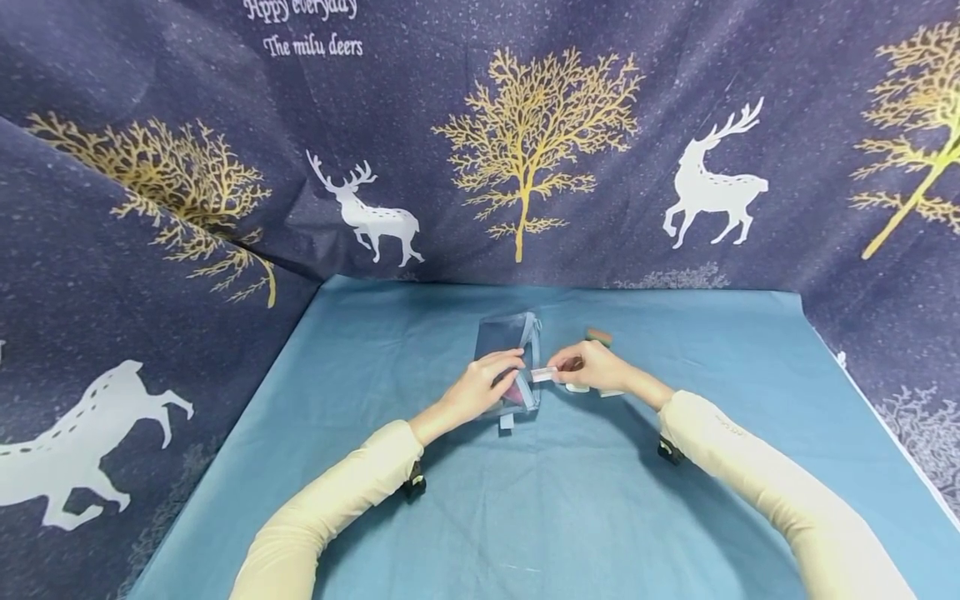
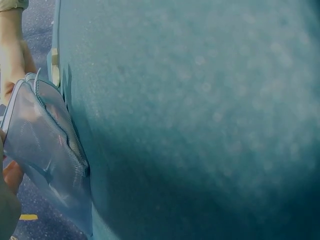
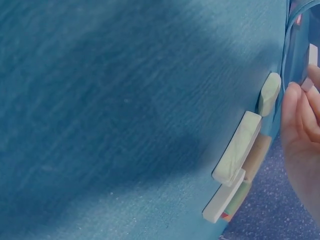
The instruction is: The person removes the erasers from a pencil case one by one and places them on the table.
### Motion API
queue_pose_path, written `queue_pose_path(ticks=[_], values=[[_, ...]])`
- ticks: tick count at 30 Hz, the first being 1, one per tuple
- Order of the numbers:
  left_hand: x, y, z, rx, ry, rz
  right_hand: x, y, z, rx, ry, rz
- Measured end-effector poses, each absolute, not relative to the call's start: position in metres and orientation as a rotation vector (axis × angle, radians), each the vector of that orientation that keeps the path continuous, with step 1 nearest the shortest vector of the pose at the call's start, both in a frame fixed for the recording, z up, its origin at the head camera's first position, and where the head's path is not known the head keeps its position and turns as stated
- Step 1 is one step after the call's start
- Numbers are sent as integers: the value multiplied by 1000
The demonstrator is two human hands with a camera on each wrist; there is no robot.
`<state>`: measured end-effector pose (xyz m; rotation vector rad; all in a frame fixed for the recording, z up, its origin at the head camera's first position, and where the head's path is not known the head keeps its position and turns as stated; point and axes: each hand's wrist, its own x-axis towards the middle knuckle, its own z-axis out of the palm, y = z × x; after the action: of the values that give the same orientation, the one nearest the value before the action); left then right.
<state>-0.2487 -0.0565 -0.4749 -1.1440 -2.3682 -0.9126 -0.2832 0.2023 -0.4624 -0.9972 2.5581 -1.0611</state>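
A see-through zip pouch with pale blue edging lies on the blue cloth, its zipper side parted and facing right. My left hand grips the pouch near that opening, and something pink shows through its wall. Between thumb and fingers my right hand pinches a small whitish block, apparently an eraser, with its far end at the pouch's mouth. Part of this eraser also shows in the right wrist view, beside the fingertips.
Several eraser-like blocks lie beneath and behind my right hand: a rounded pale one, a long pale one, a white one and a brownish one. A dark curtain with deer and trees borders the blue cloth.
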Motion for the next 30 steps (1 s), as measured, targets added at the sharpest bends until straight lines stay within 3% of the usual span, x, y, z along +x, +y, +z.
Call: queue_pose_path(ticks=[30], values=[[-249, -62, -464, -1159, -2397, -895, -276, 219, -464, -1001, 2563, -1066]])
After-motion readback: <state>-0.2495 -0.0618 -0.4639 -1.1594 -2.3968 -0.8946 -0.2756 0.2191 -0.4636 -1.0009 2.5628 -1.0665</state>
